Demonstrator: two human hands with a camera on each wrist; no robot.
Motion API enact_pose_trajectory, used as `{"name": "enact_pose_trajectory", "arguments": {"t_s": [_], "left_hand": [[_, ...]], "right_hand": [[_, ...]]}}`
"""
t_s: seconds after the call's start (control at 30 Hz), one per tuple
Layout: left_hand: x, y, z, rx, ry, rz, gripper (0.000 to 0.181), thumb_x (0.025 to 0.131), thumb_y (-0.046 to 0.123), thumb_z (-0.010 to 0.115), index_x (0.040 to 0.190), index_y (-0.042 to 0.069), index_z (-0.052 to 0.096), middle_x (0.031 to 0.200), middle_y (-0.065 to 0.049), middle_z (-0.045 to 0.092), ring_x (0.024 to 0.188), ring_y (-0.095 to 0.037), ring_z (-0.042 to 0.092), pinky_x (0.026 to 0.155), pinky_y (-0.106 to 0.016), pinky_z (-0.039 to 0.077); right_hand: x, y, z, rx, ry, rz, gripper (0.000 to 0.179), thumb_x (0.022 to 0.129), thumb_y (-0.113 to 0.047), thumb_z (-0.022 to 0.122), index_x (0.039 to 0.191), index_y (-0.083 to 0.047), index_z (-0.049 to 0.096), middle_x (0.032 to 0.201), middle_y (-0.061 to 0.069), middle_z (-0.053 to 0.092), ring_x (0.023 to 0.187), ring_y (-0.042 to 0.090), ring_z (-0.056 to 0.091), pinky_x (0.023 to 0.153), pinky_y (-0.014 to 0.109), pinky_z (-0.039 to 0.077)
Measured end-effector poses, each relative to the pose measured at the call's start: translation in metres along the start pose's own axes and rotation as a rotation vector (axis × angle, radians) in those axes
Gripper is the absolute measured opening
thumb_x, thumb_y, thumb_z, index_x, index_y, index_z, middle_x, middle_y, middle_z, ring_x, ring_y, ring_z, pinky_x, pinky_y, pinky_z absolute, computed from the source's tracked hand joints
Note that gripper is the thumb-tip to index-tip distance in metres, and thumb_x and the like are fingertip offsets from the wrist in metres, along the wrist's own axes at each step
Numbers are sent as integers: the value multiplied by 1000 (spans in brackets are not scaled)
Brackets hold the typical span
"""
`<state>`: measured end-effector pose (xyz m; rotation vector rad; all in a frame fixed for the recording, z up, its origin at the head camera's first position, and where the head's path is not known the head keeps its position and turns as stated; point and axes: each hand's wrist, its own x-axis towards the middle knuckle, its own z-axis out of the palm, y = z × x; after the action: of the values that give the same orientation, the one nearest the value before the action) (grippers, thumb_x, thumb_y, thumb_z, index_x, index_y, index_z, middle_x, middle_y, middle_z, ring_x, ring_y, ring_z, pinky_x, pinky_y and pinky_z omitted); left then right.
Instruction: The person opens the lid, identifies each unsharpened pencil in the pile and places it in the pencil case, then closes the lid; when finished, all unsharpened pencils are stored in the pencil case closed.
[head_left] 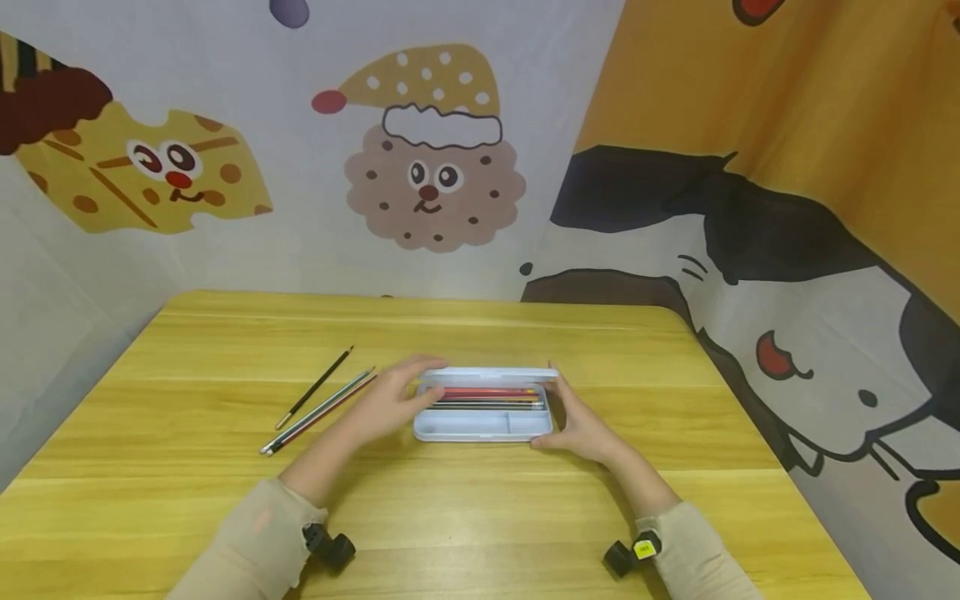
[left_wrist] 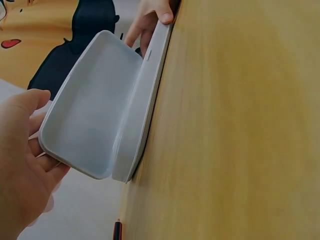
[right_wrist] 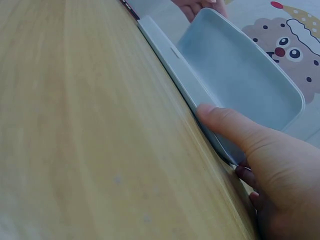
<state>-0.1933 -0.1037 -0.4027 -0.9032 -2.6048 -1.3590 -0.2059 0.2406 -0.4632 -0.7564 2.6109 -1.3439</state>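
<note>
A pale blue pencil case (head_left: 465, 427) lies on the table with its lid (left_wrist: 90, 105) raised on the far side. Inside, several pencils (head_left: 487, 398) lie side by side in the back compartment; the front one is divided in two. My left hand (head_left: 393, 396) holds the lid at its left end, fingers curled behind it and thumb in front. At the opposite end, my right hand (head_left: 577, 425) grips the case, its thumb (right_wrist: 225, 120) on the front corner and the fingers round the side, partly hidden.
Left of the case, a dark pencil (head_left: 315, 387) lies apart from a few other pencils (head_left: 322, 412), slanted on the wooden table (head_left: 465, 517). A cartoon-printed curtain (head_left: 300, 250) hangs behind the table's far edge and along its right side.
</note>
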Motion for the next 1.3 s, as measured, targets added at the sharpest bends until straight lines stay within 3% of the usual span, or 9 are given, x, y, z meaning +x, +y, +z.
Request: {"name": "enact_pose_trajectory", "arguments": {"t_s": [0.2,0.37,0.57,0.77,0.93,1.1,1.3], "left_hand": [[-5,-3,1,27,-26,19,44,94,29,63,134,14,55,138,-10,50,129,-27,43,105,-48,32],[-9,-1,2,42,-56,20,47,93,24,65,136,11,53,140,-8,49,130,-28,41,106,-47,31],[-14,6,2,106,-103,21,51,94,28,63,139,10,50,142,-11,47,131,-26,40,106,-46,31],[-16,13,4,183,-123,92,52,93,28,64,139,6,50,141,-10,47,131,-26,40,106,-45,32],[-18,16,8,212,-139,142,51,93,26,64,137,4,51,141,-10,47,131,-26,40,107,-44,31],[-22,18,13,241,-190,183,51,93,26,63,136,1,51,142,-14,45,133,-30,38,108,-46,28],[-31,18,17,260,-254,145,57,94,33,62,140,4,47,149,-10,36,138,-30,29,110,-46,23]], "right_hand": [[-3,-5,-1,31,9,22,126,69,-26,88,154,-13,-5,154,13,25,140,33,17,111,55,8],[-8,-17,-4,2,53,-14,108,77,-25,82,155,-19,9,157,5,17,141,32,15,108,60,14],[-12,-34,-7,-144,74,-116,94,81,-27,78,154,-20,20,156,10,20,139,37,20,105,61,22],[-13,-53,-6,-424,63,-257,94,79,-34,78,152,-7,25,155,11,24,138,37,24,113,50,11],[-16,-62,-2,-579,27,-302,95,78,-42,77,150,-5,27,155,11,24,140,30,23,113,47,11],[-24,-65,3,-634,-27,-310,95,79,-48,73,150,-4,28,155,11,24,141,30,21,112,50,16],[-30,-64,9,-620,-88,-280,94,82,-53,68,151,-7,26,156,10,22,142,27,19,110,51,20]]}}
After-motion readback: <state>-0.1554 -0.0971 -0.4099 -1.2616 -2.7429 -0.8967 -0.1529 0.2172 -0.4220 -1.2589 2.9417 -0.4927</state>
